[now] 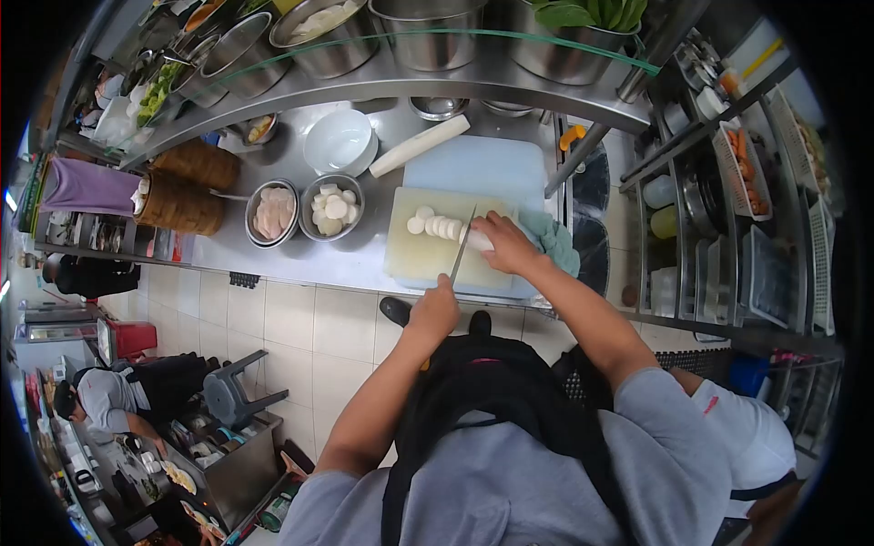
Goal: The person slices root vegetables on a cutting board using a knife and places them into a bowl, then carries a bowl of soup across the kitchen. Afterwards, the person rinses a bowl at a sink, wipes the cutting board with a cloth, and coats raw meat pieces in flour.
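Note:
My left hand [435,308] is wrapped round the handle of a knife [462,247], whose blade stands across a peeled white root [478,241]. On the other side of the blade, my right hand [503,241] grips the uncut piece, fingers curled over it. Several round slices [437,226] lie in a leaning row left of the blade. Under them is a pale yellow-green cutting board [414,264], resting partly on a blue board [482,164]. A longer peeled root [421,146] lies behind the boards. A steel bowl [333,235] left of the board holds more white slices.
A steel bowl of pale raw meat [272,215], white bowls [339,141] and bamboo steamers [182,200] stand to the left. A green cloth [551,241] lies beside my right hand. Steel containers [428,36] line the shelf above. Other people [118,396] work nearby, one [742,428] close behind my right.

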The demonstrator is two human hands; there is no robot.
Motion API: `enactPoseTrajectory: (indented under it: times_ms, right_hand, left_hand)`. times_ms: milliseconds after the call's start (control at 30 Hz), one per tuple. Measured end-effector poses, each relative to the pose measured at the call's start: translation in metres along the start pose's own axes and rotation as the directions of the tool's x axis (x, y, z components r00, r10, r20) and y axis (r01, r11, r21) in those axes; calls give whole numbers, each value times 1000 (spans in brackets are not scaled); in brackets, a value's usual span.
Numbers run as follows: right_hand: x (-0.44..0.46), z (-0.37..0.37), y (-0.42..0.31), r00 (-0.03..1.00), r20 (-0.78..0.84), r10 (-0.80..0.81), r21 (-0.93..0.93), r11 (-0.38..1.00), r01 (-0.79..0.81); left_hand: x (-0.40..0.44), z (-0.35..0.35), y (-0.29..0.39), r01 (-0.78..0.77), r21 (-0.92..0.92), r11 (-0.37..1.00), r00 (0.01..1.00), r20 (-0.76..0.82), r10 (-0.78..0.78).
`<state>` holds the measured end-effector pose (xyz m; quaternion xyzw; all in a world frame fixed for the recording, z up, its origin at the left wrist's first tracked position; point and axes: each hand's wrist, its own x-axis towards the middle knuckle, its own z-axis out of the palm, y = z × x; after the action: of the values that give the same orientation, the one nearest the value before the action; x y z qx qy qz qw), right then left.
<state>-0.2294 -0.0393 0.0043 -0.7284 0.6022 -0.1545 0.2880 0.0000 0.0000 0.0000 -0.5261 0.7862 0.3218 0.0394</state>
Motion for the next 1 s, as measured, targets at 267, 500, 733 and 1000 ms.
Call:
enactPoseTrajectory:
  times_ms: [267, 500, 733, 1000]
  right_hand:
    - [-1, 0, 10, 996, -90, -28, 39, 999, 32]
    - [0, -3, 4, 995, -96, -21, 39, 999, 25]
    - [-5, 0, 10, 983, -178, -38, 123, 991, 60]
    - [-10, -2, 10, 975, -214, -59, 141, 986, 90]
  left_hand:
    - [18, -10, -3, 40, -13, 999, 999, -7, -40]
    - [-12, -31, 14, 6, 34, 999, 999, 32, -7]
    - [21, 3, 5, 13, -36, 999, 999, -33, -15]
    - [-24, -50, 33, -4, 29, 1000, 998, 71, 2]
